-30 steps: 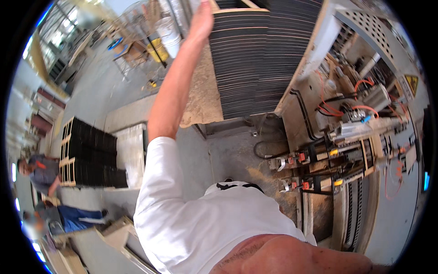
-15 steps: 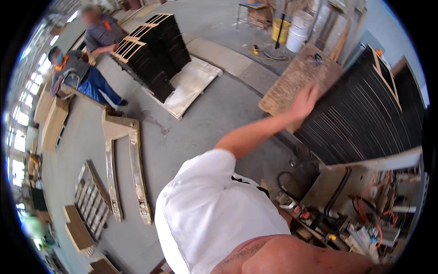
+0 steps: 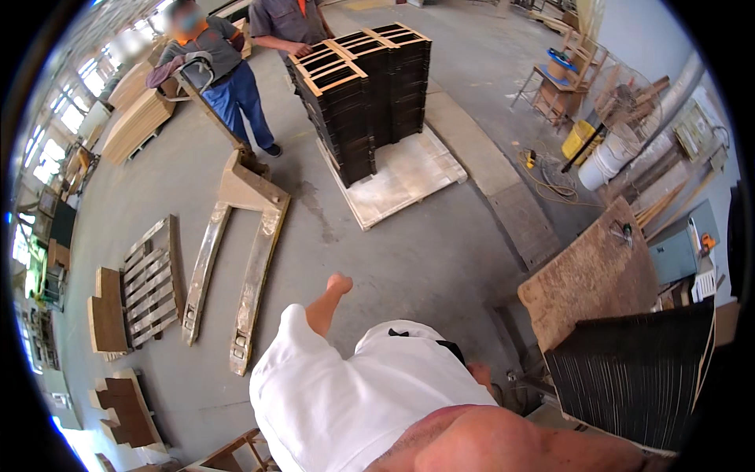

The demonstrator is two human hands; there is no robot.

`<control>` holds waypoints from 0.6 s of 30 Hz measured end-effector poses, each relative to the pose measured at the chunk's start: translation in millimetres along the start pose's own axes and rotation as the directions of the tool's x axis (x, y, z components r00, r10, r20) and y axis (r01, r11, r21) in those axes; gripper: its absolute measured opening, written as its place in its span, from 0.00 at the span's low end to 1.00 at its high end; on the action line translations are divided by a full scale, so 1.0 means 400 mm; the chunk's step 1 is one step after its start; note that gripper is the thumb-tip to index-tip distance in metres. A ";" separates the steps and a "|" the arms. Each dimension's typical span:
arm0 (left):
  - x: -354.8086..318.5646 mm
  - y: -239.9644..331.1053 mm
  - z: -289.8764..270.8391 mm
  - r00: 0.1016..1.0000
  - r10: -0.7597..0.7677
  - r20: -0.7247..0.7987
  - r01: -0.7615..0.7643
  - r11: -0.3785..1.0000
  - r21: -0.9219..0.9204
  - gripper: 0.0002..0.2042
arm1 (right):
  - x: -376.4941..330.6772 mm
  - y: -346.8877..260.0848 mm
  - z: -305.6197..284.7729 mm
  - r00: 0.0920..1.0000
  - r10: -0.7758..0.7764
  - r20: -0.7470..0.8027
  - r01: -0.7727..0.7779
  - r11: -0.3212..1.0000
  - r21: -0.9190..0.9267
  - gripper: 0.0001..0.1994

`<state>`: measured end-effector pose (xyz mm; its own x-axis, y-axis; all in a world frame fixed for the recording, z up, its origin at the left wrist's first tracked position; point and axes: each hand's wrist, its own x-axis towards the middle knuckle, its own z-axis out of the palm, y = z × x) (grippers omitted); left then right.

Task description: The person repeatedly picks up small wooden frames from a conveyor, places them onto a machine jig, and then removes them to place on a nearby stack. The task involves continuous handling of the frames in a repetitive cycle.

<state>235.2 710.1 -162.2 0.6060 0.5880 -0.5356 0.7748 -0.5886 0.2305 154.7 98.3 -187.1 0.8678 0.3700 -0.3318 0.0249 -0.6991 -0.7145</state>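
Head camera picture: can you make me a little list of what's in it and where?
left hand: curled, empty, over the floor
right hand: mostly hidden by the shirt
nearest thing: pallet jack, lying on the floor to the left
ahead: black stack on a pale board
people: one at the jack's handle, another behind the stack
right side: black sheets beside a brown board
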 end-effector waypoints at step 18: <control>0.119 -0.068 0.014 0.922 -0.300 0.246 0.362 0.894 -0.265 0.26 | 0.890 -0.250 -0.075 0.948 -0.027 0.317 0.142 0.927 -0.347 0.09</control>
<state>241.9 751.0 -198.6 0.2816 0.5821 -0.7628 0.9595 -0.1666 0.2271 476.0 281.4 -215.3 0.6648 0.5634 -0.4906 0.3187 -0.8078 -0.4958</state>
